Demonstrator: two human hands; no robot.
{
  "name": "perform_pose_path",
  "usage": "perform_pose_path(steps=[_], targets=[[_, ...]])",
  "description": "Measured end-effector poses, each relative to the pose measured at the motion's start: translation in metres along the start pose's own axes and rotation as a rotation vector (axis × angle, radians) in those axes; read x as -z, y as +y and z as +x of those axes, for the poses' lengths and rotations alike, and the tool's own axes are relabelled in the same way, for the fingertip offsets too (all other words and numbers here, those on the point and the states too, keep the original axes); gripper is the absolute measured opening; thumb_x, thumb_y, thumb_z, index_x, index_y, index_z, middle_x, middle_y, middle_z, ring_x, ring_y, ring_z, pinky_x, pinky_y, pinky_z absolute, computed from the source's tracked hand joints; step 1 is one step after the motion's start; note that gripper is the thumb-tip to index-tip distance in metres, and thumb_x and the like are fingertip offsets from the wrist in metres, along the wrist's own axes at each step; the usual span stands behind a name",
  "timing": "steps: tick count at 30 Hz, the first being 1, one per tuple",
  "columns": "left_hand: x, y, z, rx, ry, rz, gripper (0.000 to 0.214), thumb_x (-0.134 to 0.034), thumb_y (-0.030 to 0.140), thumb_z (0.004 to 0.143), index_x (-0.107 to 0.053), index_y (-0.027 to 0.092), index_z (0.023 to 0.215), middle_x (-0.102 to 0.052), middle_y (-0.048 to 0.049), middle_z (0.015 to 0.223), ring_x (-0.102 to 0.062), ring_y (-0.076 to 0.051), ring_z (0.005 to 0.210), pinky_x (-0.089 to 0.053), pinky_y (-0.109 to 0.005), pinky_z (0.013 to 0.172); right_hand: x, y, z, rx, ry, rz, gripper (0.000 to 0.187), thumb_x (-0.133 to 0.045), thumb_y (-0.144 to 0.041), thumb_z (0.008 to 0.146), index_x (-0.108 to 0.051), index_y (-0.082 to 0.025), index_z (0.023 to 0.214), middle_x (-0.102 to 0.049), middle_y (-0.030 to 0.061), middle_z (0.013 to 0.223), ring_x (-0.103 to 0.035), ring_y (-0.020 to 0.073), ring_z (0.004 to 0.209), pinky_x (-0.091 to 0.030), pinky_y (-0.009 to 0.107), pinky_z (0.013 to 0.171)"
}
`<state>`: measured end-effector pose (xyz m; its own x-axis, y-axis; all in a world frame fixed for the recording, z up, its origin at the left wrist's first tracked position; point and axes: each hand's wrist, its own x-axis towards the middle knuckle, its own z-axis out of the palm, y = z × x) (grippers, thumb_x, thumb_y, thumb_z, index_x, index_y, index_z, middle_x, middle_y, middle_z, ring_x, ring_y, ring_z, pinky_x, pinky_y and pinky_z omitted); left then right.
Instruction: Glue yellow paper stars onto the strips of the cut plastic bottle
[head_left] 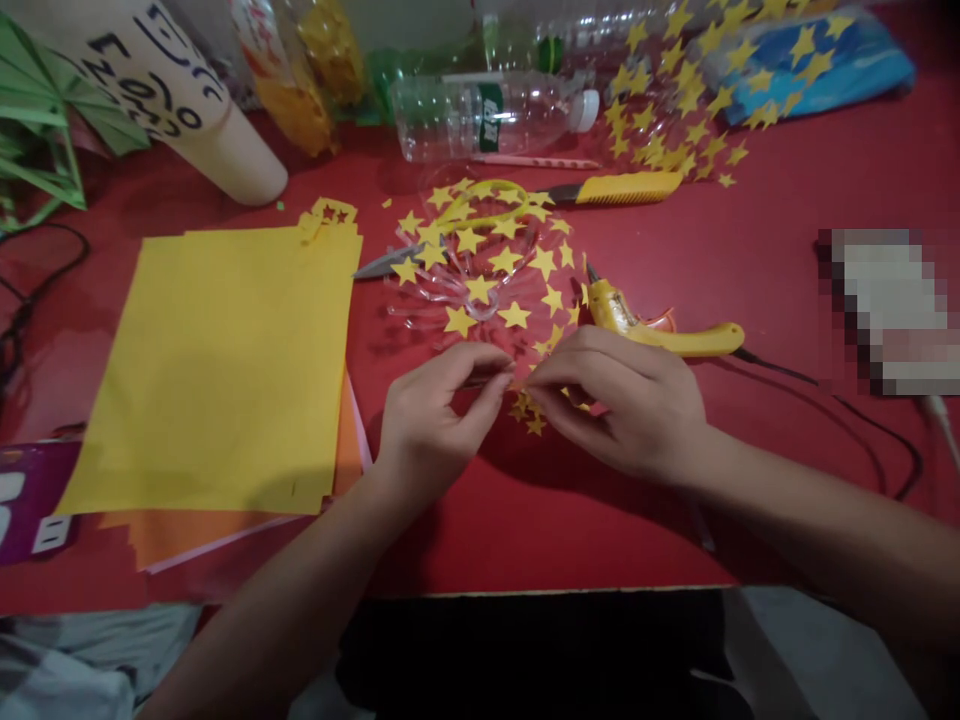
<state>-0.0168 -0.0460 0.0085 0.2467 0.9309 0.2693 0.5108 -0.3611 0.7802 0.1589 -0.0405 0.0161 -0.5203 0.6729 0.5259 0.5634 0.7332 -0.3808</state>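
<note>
My left hand [439, 415] and my right hand [615, 395] meet fingertip to fingertip near the red table's front. Both pinch a strip of the clear cut plastic piece [480, 285] that spreads out flat and is covered with yellow paper stars [514, 315]. A few loose stars [529, 415] lie just under my fingers. A yellow glue gun [652, 325] lies right behind my right hand, nozzle pointing left and away.
A stack of yellow and orange paper [225, 365] lies left. Scissors [450, 225] and a yellow utility knife [615, 187] sit behind the plastic piece, then an empty bottle [487, 115]. More star-covered plastic [675, 110] is at the back right. A cable [847, 405] runs right.
</note>
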Motion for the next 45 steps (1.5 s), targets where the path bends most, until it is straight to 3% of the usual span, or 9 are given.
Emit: perform_pose_path(steps=[4, 9, 12, 18, 28, 39, 45], targets=[[-0.002, 0.000, -0.001, -0.042, 0.017, 0.070, 0.012, -0.055, 0.012, 0.081, -0.065, 0.017, 0.087, -0.072, 0.0003, 0.082, -0.066, -0.009, 0.072, -0.053, -0.018, 0.070, -0.004, 0.003, -0.001, 0.017, 0.006, -0.096, 0.013, -0.048, -0.017, 0.089, -0.059, -0.018, 0.081, -0.061, -0.0012, 0.063, -0.053, 0.0079, 0.054, -0.040, 0.020, 0.049], [-0.004, 0.003, -0.002, -0.082, 0.041, 0.134, 0.012, -0.055, 0.014, 0.083, -0.067, 0.017, 0.085, -0.074, -0.0005, 0.083, -0.069, -0.011, 0.075, -0.055, -0.020, 0.072, -0.004, 0.007, -0.003, 0.206, 0.026, -0.224, 0.010, -0.053, -0.013, 0.085, -0.059, -0.015, 0.078, -0.058, -0.0013, 0.056, -0.049, 0.0096, 0.049, -0.036, 0.024, 0.047], [-0.005, 0.004, -0.002, -0.021, 0.020, 0.127, 0.014, -0.055, 0.015, 0.083, -0.067, 0.018, 0.090, -0.074, -0.0013, 0.089, -0.070, -0.013, 0.080, -0.056, -0.021, 0.076, -0.004, 0.010, -0.006, 0.274, 0.055, -0.233, 0.005, -0.055, -0.013, 0.084, -0.059, -0.014, 0.082, -0.057, -0.0021, 0.054, -0.050, 0.0099, 0.049, -0.036, 0.024, 0.047], [-0.004, 0.005, -0.003, 0.067, -0.030, 0.106, 0.022, -0.054, 0.013, 0.082, -0.066, 0.020, 0.100, -0.073, -0.0017, 0.098, -0.070, -0.014, 0.088, -0.056, -0.023, 0.082, -0.005, 0.012, -0.006, 0.277, 0.043, -0.247, 0.004, -0.056, -0.012, 0.082, -0.059, -0.015, 0.081, -0.054, -0.0035, 0.052, -0.047, 0.0095, 0.048, -0.035, 0.025, 0.045], [-0.002, 0.005, -0.003, 0.062, -0.079, 0.146, 0.027, -0.054, 0.011, 0.080, -0.066, 0.022, 0.102, -0.072, -0.0004, 0.103, -0.069, -0.015, 0.093, -0.056, -0.025, 0.085, -0.007, 0.014, -0.005, 0.220, 0.017, -0.230, 0.006, -0.056, -0.012, 0.082, -0.061, -0.015, 0.079, -0.057, -0.0025, 0.053, -0.050, 0.0094, 0.049, -0.039, 0.024, 0.047], [-0.001, 0.008, 0.000, 0.062, -0.097, 0.152, 0.024, -0.052, 0.013, 0.081, -0.066, 0.021, 0.099, -0.073, 0.0006, 0.101, -0.069, -0.013, 0.091, -0.055, -0.022, 0.084, -0.010, 0.010, -0.001, 0.122, -0.002, -0.255, 0.021, -0.054, -0.011, 0.083, -0.054, -0.019, 0.064, -0.054, -0.0049, 0.049, -0.046, 0.0079, 0.044, -0.033, 0.024, 0.045], [-0.002, 0.006, -0.001, 0.067, -0.074, 0.142, 0.022, -0.052, 0.015, 0.081, -0.066, 0.021, 0.097, -0.074, 0.0010, 0.095, -0.070, -0.012, 0.082, -0.056, -0.020, 0.076, -0.010, 0.006, 0.000, -0.019, -0.011, -0.179, 0.011, -0.049, -0.019, 0.087, -0.058, -0.018, 0.080, -0.060, -0.0036, 0.055, -0.049, 0.0076, 0.046, -0.034, 0.022, 0.046]])
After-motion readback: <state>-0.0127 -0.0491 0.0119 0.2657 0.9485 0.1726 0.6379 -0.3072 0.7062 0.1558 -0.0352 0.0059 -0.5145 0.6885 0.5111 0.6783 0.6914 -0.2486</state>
